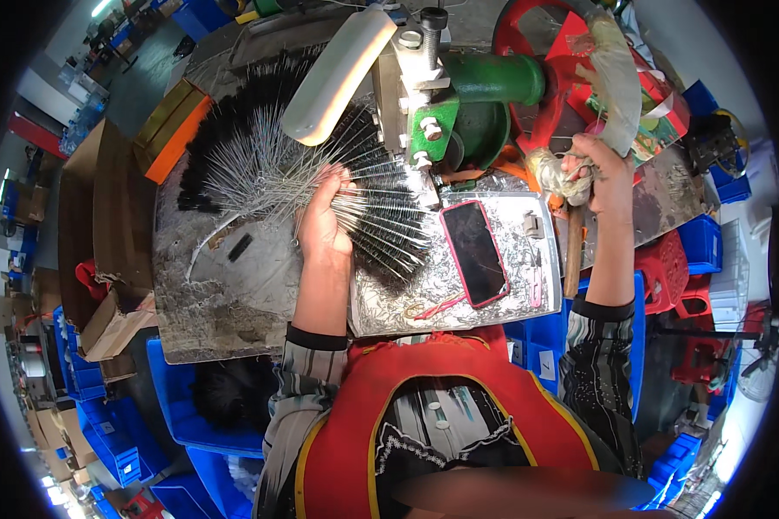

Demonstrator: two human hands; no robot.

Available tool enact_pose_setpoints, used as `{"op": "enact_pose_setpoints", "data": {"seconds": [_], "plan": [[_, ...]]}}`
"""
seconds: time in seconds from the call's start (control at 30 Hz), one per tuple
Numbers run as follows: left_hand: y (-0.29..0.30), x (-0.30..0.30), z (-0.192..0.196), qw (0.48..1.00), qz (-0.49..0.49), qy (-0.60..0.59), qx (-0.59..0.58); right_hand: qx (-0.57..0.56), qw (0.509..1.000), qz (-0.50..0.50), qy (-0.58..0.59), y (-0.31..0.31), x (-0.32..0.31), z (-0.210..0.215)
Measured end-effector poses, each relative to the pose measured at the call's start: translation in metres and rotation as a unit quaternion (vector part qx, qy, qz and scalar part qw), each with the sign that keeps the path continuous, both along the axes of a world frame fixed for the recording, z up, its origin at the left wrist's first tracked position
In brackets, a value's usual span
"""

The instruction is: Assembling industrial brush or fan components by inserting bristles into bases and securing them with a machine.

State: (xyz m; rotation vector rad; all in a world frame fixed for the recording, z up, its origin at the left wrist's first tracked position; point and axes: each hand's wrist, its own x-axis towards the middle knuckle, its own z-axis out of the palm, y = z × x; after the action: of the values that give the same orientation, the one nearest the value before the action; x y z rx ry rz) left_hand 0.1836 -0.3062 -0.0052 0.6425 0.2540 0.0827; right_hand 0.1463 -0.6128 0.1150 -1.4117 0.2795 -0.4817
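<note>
My left hand (325, 227) is closed around a fanned bundle of thin twisted-wire brushes (388, 227), black bristles pointing right toward the press. Beside and beyond it spreads a large heap of similar wire brushes (249, 160), bare stems crossing toward the middle. A green hand press (493, 80) with a steel bolt and a red wheel (530, 130) stands to the right of the brushes. My right hand (604, 173) grips a cloth-wrapped handle (556, 177) beside the wheel; part of the grip is hidden by the fingers. A long white lamp (339, 73) hangs over the heap.
A phone with a red edge (476, 253) lies on a silvery metal tray (389, 322) before the press. An orange box (175, 131) and an open cardboard carton (121, 203) stand left. A wooden handle (573, 251) sticks out below my right hand. Blue bins (169, 394) flank me.
</note>
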Motion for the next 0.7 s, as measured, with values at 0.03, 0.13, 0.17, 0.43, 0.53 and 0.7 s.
{"op": "enact_pose_setpoints", "data": {"seconds": [0.03, 0.13, 0.17, 0.43, 0.53, 0.7], "plan": [[0.000, 0.000, 0.001, 1.000, -0.001, 0.001, 0.001, -0.012, 0.999, 0.029, 0.007, -0.006, 0.003, 0.003], [0.001, 0.000, 0.003, 1.000, 0.001, 0.007, 0.002, -0.040, 0.996, 0.071, 0.018, -0.001, 0.003, 0.012], [0.001, 0.000, 0.003, 1.000, 0.004, 0.010, -0.009, -0.056, 0.997, 0.042, -0.013, 0.004, 0.000, 0.011], [0.000, 0.009, -0.004, 1.000, 0.004, 0.008, -0.024, -0.052, 0.988, 0.055, -0.131, -0.010, 0.010, -0.058], [-0.001, 0.004, -0.001, 0.999, 0.030, 0.026, -0.014, -0.018, 0.998, 0.029, -0.050, -0.002, 0.002, -0.029], [-0.001, 0.009, -0.005, 0.999, 0.015, -0.002, -0.037, -0.034, 0.997, 0.069, 0.015, -0.005, 0.002, 0.013]]}}
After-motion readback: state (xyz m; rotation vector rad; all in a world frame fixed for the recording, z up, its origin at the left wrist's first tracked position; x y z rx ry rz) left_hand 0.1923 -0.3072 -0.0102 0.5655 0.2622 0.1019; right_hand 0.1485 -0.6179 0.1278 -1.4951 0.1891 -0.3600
